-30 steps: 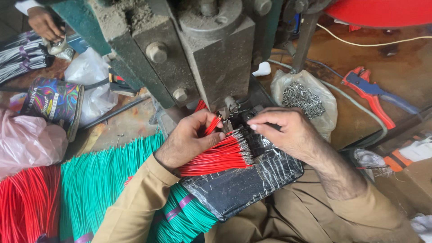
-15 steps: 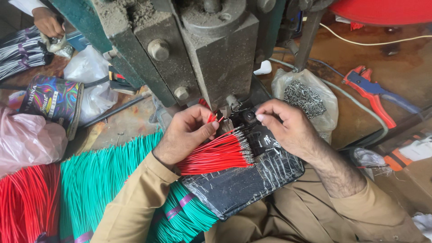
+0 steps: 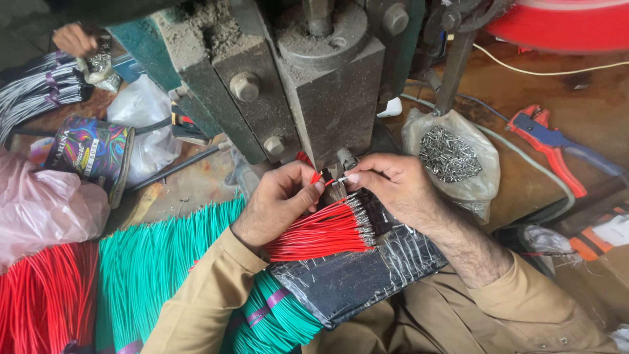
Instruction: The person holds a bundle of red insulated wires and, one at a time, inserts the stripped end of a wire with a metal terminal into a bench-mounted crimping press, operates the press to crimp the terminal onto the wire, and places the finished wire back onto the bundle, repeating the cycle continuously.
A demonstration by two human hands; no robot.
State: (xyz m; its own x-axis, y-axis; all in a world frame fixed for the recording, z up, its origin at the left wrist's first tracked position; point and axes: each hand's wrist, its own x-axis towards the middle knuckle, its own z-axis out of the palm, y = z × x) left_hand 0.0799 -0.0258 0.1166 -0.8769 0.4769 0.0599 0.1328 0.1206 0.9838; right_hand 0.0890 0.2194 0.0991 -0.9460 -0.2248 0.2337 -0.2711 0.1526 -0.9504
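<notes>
One red wire (image 3: 325,181) pointing right

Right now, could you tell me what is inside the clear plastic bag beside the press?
The clear bag holds a heap of small grey metal pieces, too small to identify. Whatever lies beneath the heap is hidden.

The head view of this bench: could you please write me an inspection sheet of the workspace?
Surface: brown bench top, stained and worn.
Job's things: bundle of red wires with metal-tipped ends, lying on a black wrapped pad below a dusty press.
Clutter: bag of metal terminals, red and blue hand tool, colourful tin, clear bags.
Grippers: left hand pinches red wires; right hand holds one wire by its tip at the press.
Cables: green wires, more red wires, striped wires.
Surroundings: another person's hand at top left.
</notes>
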